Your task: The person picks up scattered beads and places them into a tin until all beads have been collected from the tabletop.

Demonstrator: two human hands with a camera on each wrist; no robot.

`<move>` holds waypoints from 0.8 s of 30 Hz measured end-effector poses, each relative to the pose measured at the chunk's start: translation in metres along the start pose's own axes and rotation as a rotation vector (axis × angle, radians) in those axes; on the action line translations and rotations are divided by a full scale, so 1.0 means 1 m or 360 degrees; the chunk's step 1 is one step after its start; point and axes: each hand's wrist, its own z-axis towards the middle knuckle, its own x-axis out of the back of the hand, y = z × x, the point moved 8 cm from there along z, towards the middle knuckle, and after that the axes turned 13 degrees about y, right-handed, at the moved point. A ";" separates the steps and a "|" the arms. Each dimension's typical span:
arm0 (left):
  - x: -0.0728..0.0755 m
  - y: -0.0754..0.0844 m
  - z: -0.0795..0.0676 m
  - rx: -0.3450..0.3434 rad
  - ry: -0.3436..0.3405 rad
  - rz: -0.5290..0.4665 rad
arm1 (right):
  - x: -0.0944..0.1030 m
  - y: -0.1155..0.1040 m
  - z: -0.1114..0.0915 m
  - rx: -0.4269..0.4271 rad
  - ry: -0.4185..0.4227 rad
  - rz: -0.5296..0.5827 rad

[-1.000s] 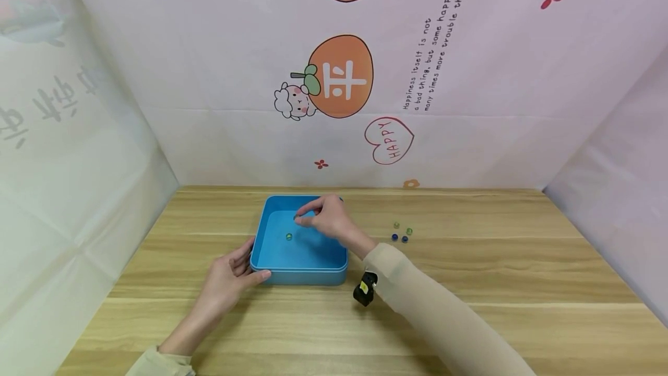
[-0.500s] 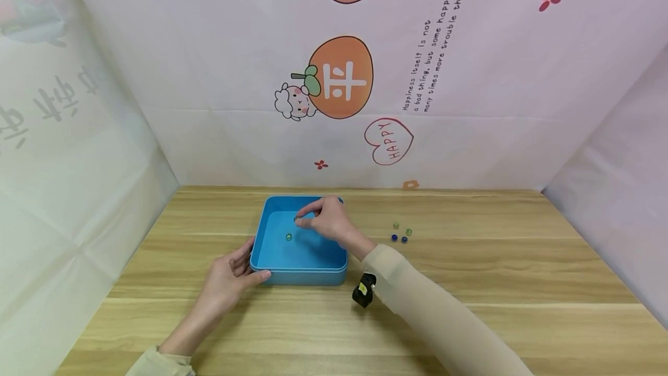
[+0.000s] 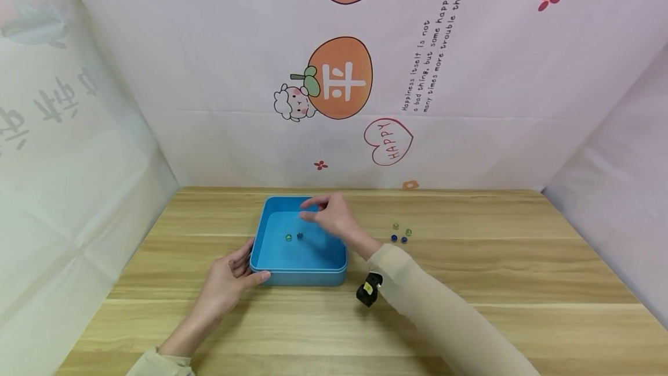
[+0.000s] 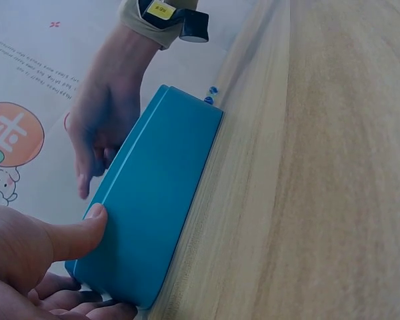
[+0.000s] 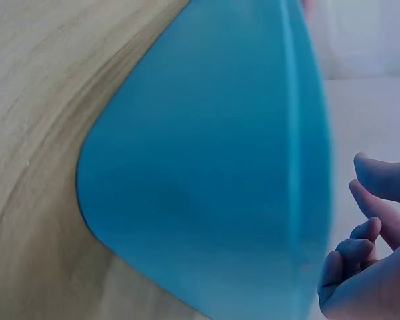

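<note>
A light blue box (image 3: 292, 278) without a lid sits on the wooden table. My left hand (image 3: 225, 283) grips its near left corner, thumb on the front wall and fingers along the side, as the left wrist view also shows. On the box floor lie a green glass marble (image 3: 289, 238) and, just right of it, a dark marble (image 3: 300, 236). Over the far right part of the box hovers my right hand (image 3: 336, 218), thumb and index finger apart with nothing between them. In the right wrist view, the other fingers (image 5: 353, 253) are curled in.
To the right of the box, two blue marbles (image 3: 394, 238) and two pale green marbles (image 3: 409, 232) lie in a small group on the table (image 3: 496, 271). A printed cloth (image 3: 235, 144) hangs behind the table's far edge. A small black camera (image 3: 369, 290) hangs from my right wrist.
My right hand has let go of the dark marble, which now lies in the box beside the green one. Its fingers have parted and risen slightly to the right. My left hand stays put.
</note>
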 end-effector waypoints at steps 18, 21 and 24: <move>-0.001 0.001 0.000 0.0004 0.0002 0.0013 | 0.096 0.023 -0.008 0.0093 0.0052 0.0032; -0.001 0.001 0.000 0.0000 0.0002 0.0020 | 0.113 0.039 -0.010 0.0099 0.0070 0.0011; -0.001 0.001 0.000 0.0000 0.0006 0.0030 | 0.130 0.054 -0.011 0.0081 0.0099 -0.0022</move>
